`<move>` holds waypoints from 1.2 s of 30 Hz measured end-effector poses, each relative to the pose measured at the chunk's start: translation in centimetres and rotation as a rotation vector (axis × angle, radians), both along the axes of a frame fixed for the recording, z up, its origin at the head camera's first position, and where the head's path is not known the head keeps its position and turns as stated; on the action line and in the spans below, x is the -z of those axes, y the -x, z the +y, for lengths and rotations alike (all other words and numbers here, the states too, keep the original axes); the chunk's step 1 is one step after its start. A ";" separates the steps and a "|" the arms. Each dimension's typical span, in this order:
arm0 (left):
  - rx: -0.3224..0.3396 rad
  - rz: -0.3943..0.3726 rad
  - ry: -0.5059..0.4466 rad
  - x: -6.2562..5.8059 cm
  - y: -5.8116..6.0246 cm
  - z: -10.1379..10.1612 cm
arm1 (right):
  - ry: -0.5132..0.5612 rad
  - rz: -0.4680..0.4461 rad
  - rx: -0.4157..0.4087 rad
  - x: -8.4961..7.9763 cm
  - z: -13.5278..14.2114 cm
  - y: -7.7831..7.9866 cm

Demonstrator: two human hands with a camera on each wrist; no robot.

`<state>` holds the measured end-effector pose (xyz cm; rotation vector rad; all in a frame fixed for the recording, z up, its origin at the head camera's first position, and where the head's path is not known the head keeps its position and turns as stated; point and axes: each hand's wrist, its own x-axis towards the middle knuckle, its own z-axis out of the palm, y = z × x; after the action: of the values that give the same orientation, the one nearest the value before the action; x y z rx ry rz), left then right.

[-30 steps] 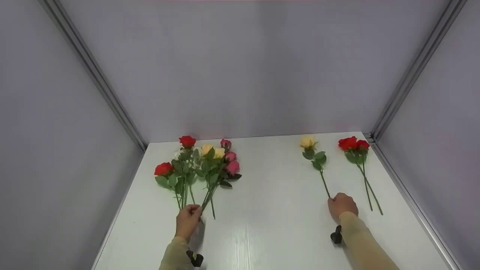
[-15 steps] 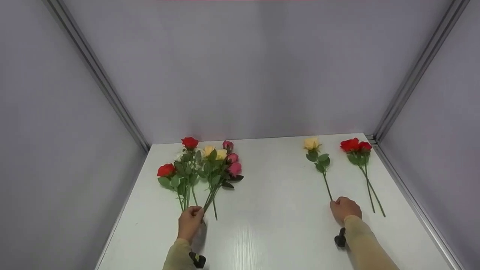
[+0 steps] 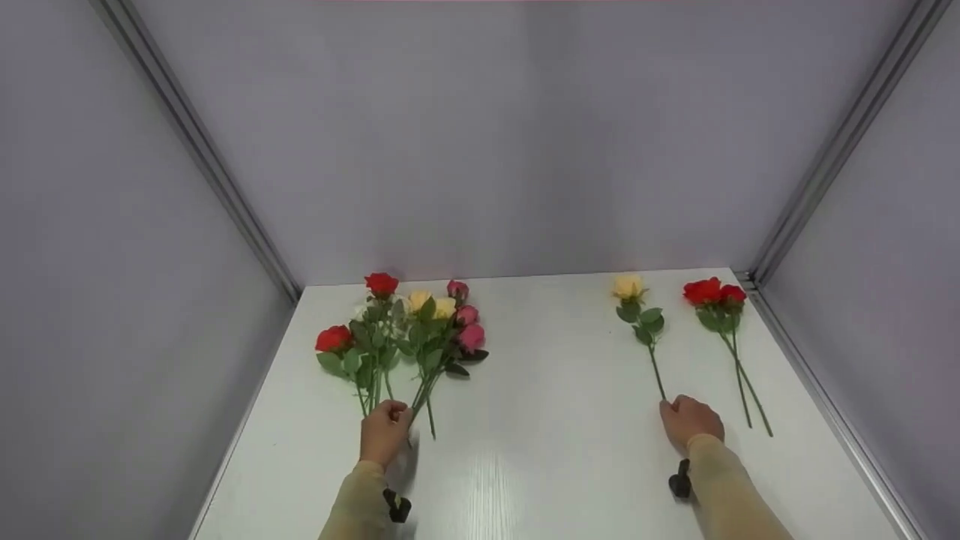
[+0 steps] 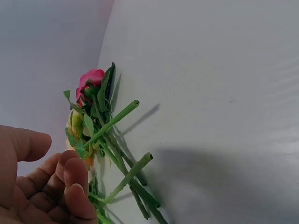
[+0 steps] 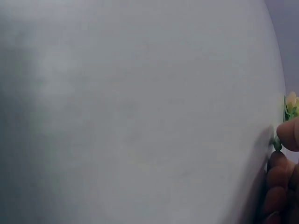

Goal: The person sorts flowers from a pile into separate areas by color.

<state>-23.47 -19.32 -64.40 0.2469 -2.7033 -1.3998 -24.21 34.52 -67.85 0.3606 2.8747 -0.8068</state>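
Note:
In the head view my left hand (image 3: 386,433) is at the lower stems of a group of roses on the left. The left wrist view shows its thumb (image 4: 32,144) apart from loosely bent fingers, with no stem between them. Green stems (image 4: 124,182) lie just beyond the fingertips. The group has red roses (image 3: 334,339), yellow roses (image 3: 444,307), pink roses (image 3: 471,337) and some white blooms partly hidden by leaves. On the right my right hand (image 3: 691,421) pinches the stem end of a single yellow rose (image 3: 628,288), its bloom pointing away from me.
Two red roses (image 3: 705,292) with crossed stems lie right of the single yellow rose. All the flowers are on a white table (image 3: 540,390). Grey panels (image 3: 480,150) enclose it at the back and both sides.
My left hand's thumb and fingers, together at the stems before, have parted, and the hand has shifted slightly up. The right hand keeps its pinch on the yellow rose, with little movement.

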 end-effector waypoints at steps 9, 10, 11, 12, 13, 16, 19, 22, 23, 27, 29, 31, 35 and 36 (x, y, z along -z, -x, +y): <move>0.065 -0.081 0.283 0.9 1.8 2.4 | -0.003 -0.022 -0.002 0.1 -0.1 -0.1; 0.065 -0.105 0.299 1.1 1.9 2.7 | -0.003 -0.023 0.000 0.2 -0.1 -0.1; 0.066 -0.122 0.308 1.3 2.0 2.9 | -0.002 -0.026 0.000 0.2 -0.1 -0.1; 0.064 -0.138 0.314 1.5 2.1 3.2 | -0.003 -0.029 0.000 0.2 -0.1 -0.1; 0.062 -0.151 0.317 1.7 2.2 3.3 | -0.003 -0.030 -0.001 0.2 -0.1 0.0; 0.058 -0.178 0.307 2.1 2.4 3.6 | 0.004 -0.034 0.003 0.0 0.0 0.0; 0.055 -0.181 0.291 2.0 2.6 3.5 | 0.005 -0.038 0.004 -0.2 0.0 0.0; 0.060 -0.204 0.244 1.7 2.5 3.0 | 0.000 -0.047 0.001 -0.2 0.0 0.0; 0.065 -0.213 0.212 1.4 2.5 2.8 | 0.000 -0.052 -0.001 -0.2 0.0 0.0; 0.072 -0.223 0.056 0.5 2.4 1.9 | 0.010 -0.067 -0.007 -0.2 0.1 0.1; 0.070 -0.211 -0.028 0.2 2.4 1.6 | 0.012 -0.070 -0.007 -0.2 0.2 0.1; 0.052 -0.207 -0.119 -0.1 2.4 1.3 | 0.016 -0.070 -0.002 -0.2 0.1 0.1; 0.017 -0.215 -0.320 -0.1 2.5 0.8 | 0.027 -0.063 0.012 -0.4 -0.1 0.0; 0.010 -0.218 -0.363 -0.1 2.5 0.7 | 0.029 -0.059 0.014 -0.4 -0.2 -0.1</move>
<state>-25.93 -18.57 -64.33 0.4347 -2.5892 -1.9688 -24.12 34.36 -67.48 0.3946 2.8055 -0.8249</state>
